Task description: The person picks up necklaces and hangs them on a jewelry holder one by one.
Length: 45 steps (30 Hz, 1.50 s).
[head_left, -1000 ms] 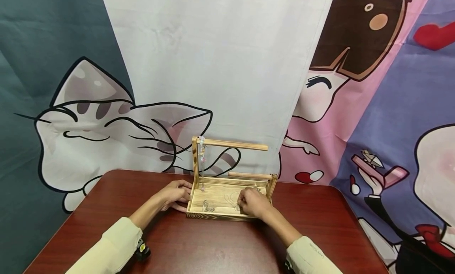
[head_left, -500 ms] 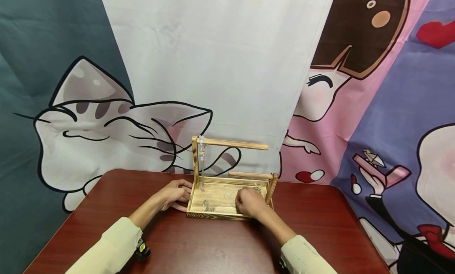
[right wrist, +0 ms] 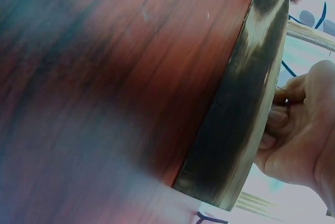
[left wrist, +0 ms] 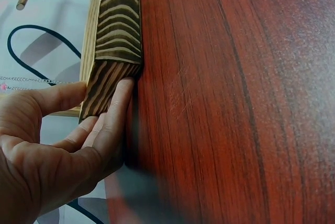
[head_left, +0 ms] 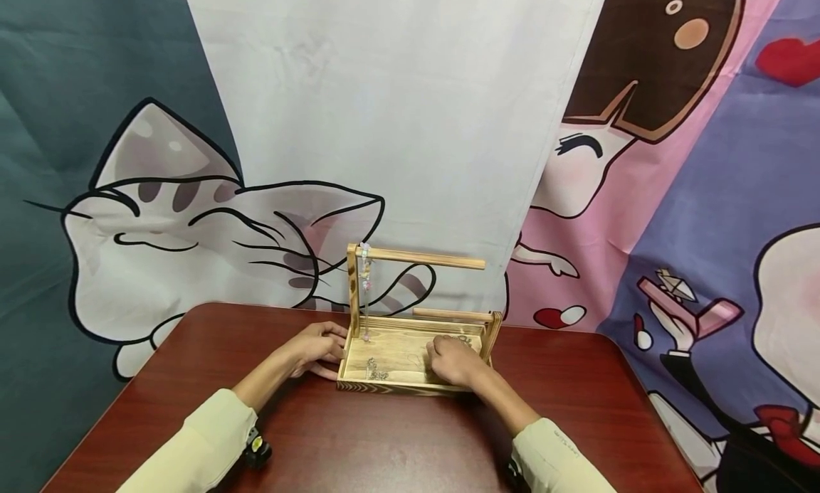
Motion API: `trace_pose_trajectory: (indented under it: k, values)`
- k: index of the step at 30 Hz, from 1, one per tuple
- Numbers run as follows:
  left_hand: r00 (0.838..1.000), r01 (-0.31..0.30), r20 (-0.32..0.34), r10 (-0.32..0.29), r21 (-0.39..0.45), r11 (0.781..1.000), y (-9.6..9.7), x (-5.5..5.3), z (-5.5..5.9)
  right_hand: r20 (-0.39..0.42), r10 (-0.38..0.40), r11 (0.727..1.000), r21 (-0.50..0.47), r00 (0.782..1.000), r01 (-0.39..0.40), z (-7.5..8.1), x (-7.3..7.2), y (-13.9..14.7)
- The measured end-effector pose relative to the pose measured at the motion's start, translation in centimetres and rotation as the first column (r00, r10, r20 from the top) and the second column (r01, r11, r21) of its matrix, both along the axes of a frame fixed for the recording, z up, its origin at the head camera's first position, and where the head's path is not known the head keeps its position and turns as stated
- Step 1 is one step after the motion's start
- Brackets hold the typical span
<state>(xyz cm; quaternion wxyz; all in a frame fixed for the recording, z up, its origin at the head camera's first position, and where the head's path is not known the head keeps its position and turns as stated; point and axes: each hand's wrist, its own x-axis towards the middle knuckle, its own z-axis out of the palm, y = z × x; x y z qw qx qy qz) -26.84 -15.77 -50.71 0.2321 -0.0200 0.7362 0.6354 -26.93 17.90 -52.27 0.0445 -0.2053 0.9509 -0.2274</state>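
Observation:
A wooden jewelry stand [head_left: 416,390] with a shallow tray base stands on the table. At its left end my left hand [head_left: 315,351] grips the tray wall; the left wrist view puts the thumb on the upper edge and the fingers along the outer side. Over the tray's right half, my right hand [head_left: 456,361] has curled fingers and pinches a thin chain necklace [head_left: 416,361], mostly hidden by the hand. A beaded necklace [head_left: 366,283] hangs from the upper bar [head_left: 426,258] near the left post. Another chain [head_left: 376,372] lies bunched in the tray's front left.
A lower bar [head_left: 451,314] runs from the right post. More small jewelry [head_left: 464,340] lies at the tray's back right, partly behind the right hand. The reddish-brown table [head_left: 359,443] meets a cartoon-printed cloth [head_left: 410,123] behind.
My right hand shifted slightly left, then back right and a little up within the tray. Less of the thin chain's loop shows beside it. The left hand keeps its place on the tray.

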Motion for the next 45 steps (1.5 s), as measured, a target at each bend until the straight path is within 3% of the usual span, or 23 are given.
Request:
trace_pose_trajectory:
  k: [3, 5, 8, 10, 11, 13, 15, 20, 25, 29, 32, 38, 45]
  values:
    - [1.000, 0.002, -0.001, -0.002, 0.001, 1.000, 0.1, 0.0, 0.0, -0.014, 0.031, 0.994, -0.109, 0.999, -0.032, -2.8, -1.6, 1.0]
    - [1.000, 0.003, -0.002, -0.003, 0.000, 1.000, 0.0, 0.0, 0.1, 0.052, 0.044, 0.967, -0.252, 0.998, -0.030, -3.0, -1.7, 1.2]
    - [1.000, 0.003, -0.002, -0.003, -0.001, 1.000, 0.0, 0.1, 0.2, 0.245, 0.096, 0.860, -0.508, 0.965, 0.044, -1.1, -0.5, 0.8]
    - [1.000, 0.004, -0.004, -0.004, -0.001, 1.000, 0.0, 0.2, 0.2, 0.374, 0.134, 0.770, -0.622, 0.918, 0.141, 0.8, 0.7, 0.3]
    - [1.000, 0.005, -0.004, -0.005, 0.000, 1.000, 0.0, 0.2, 0.2, 0.416, 0.143, 0.740, -0.647, 0.898, 0.182, 1.3, 1.1, 0.2]
    - [1.000, 0.004, -0.003, -0.004, 0.001, 1.000, 0.0, 0.2, 0.2, 0.470, 0.154, 0.695, -0.677, 0.869, 0.242, 1.8, 1.6, 0.0]
    - [1.000, 0.004, -0.004, -0.004, -0.001, 1.000, 0.0, 0.2, 0.2, 0.504, 0.137, 0.673, -0.679, 0.853, 0.293, 2.2, 1.9, 0.0]
    - [1.000, 0.000, -0.004, 0.000, -0.005, 1.000, 0.1, 0.2, 0.3, 0.524, 0.066, 0.627, -0.684, 0.849, 0.373, 2.8, 2.4, 0.4]
    - [1.000, -0.001, -0.007, 0.001, -0.006, 1.000, 0.1, 0.2, 0.2, 0.480, 0.011, 0.600, -0.705, 0.877, 0.378, 4.1, 2.7, 0.7]
    - [1.000, -0.001, -0.011, 0.001, -0.006, 1.000, 0.1, 0.3, 0.2, 0.502, 0.044, 0.555, -0.731, 0.864, 0.397, 5.1, 2.8, 0.8]
    - [1.000, 0.000, -0.013, 0.000, -0.008, 1.000, 0.0, 0.3, 0.1, 0.510, 0.085, 0.538, -0.746, 0.856, 0.392, 5.8, 2.9, 0.8]
    - [1.000, 0.004, -0.013, -0.004, -0.005, 1.000, 0.0, 0.3, 0.0, 0.463, 0.091, 0.536, -0.769, 0.882, 0.348, 7.6, 2.9, 1.0]
    - [1.000, 0.005, -0.017, -0.005, -0.001, 1.000, 0.0, 0.3, 0.1, 0.440, 0.085, 0.540, -0.775, 0.894, 0.330, 10.0, 2.7, 1.5]
